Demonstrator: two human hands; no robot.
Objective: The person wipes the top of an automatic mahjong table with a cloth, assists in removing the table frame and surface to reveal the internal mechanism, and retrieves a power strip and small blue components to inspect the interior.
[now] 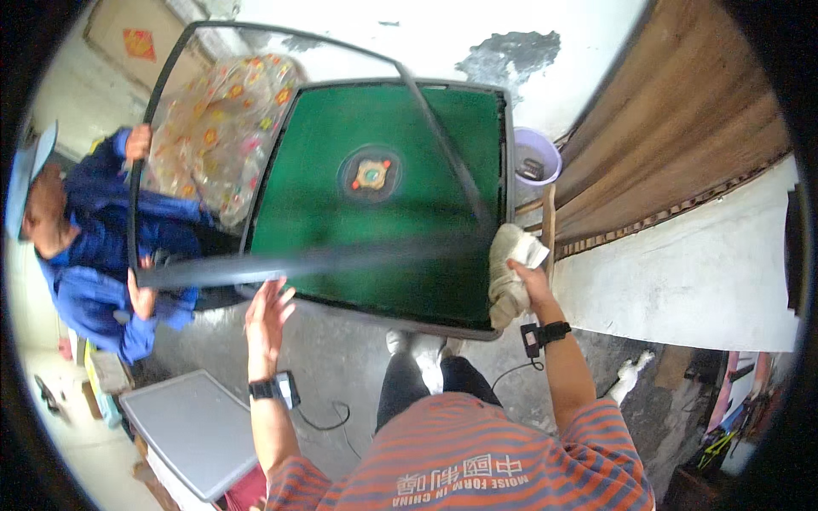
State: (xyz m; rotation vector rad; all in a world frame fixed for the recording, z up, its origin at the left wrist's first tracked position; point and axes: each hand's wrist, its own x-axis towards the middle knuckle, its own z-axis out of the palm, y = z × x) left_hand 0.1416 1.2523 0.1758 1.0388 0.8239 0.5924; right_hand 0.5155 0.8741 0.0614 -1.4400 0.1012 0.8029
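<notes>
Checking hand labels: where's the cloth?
In the head view, right of centre: the cloth is in the right hand, at the right edge of the green table, near its lower right corner.

White wall (pixel 588 43) had a grey patch (pixel 514 58), brown cloth (pixel 669 119) hung right, floor (pixel 341 362) was grey, grey tabletop (pixel 192 430) sat lower left.

At ten o'clock, a clear flower-printed plastic sheet (pixel 204 140), a square red paper decoration (pixel 139 43) farther out; at one, a dark irregular patch (pixel 513 61) on the white wall (pixel 588 47); at two, a round lilac plastic basin (pixel 538 141), a brown curtain (pixel 673 111) beyond; at eight, a flat grey rectangular panel (pixel 194 433).
</notes>
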